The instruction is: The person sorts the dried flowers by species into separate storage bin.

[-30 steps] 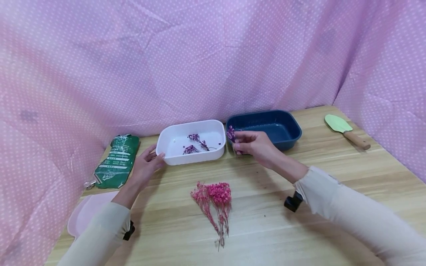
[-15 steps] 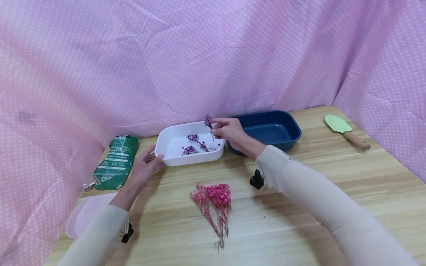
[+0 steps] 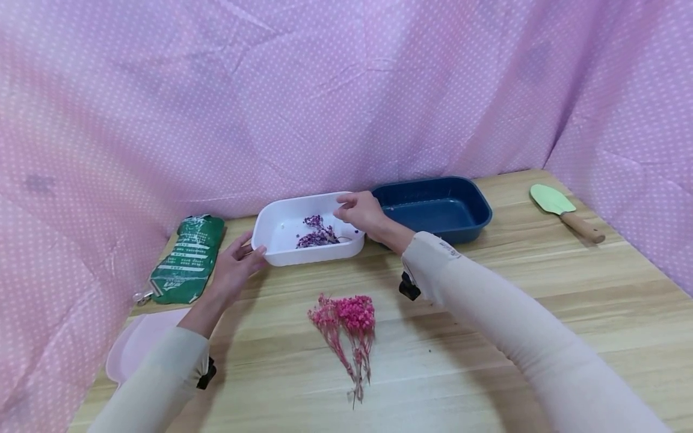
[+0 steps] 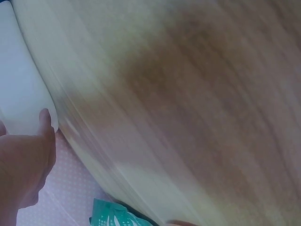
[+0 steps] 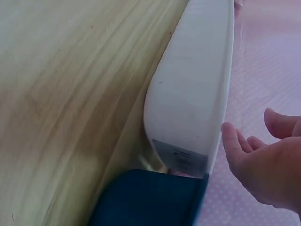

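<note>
At the left end of the white plastic tub (image 3: 311, 257), my left hand (image 3: 235, 264) holds the corner, thumb at the front and the other fingers along the side. In the left wrist view the thumb (image 4: 45, 120) lies against the tub's wall. Dried purple flower sprigs (image 3: 319, 236) lie inside, in the tub's middle and right part. Over the tub's right end hovers my right hand (image 3: 364, 213), its fingers apart with nothing between them. The right wrist view shows the same relaxed fingers (image 5: 230, 141) near the tub's rim.
A dark blue tub (image 3: 479, 225) stands right beside the white one. Dried pink flowers (image 3: 354, 316) lie in front on the wooden table (image 3: 460, 373). A green packet (image 3: 189, 261) and pink plastic piece (image 3: 141, 343) are left; a green-bladed trowel (image 3: 557, 204) lies far right.
My right hand has carried a purple sprig left from by the blue tub and let it go in the white tub, onto the other sprigs. The left hand stays at its corner.
</note>
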A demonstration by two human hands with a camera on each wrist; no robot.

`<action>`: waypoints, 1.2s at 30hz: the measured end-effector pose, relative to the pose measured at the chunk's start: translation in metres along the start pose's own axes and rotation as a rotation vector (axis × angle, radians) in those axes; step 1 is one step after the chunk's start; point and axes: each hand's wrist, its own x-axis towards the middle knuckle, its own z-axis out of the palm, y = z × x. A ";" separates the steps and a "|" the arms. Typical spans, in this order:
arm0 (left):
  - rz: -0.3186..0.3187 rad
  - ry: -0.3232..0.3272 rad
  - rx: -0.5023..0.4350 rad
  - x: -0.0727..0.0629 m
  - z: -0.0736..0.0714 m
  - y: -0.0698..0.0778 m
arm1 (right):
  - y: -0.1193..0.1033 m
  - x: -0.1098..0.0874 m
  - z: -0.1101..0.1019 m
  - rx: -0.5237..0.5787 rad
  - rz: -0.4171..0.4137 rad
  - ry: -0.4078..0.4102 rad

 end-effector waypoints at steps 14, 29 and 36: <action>0.016 0.031 -0.001 0.000 0.001 -0.001 | 0.007 -0.067 -0.054 0.054 -0.213 -0.116; 0.017 0.030 0.003 0.000 0.001 0.001 | 0.062 -0.152 -0.165 -0.149 -0.105 -0.147; 0.003 0.023 0.018 -0.002 0.001 0.000 | 0.089 -0.158 -0.188 -0.113 -0.092 -0.091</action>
